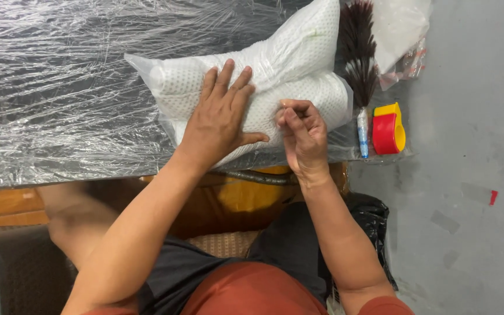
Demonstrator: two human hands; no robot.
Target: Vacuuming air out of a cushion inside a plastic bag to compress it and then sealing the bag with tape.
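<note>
Soft, light, slippery bagged pillow (263,76): left hand (220,116) flat, fingers spread; right hand (301,131) apparently pinching plastic edge; best gripped there.

White dotted pillow pack (298,76) in clear plastic: middle of the counter (59,116). Clear plastic bag (401,35) with red-marked edge: counter's far right corner, partly cut off.
</note>
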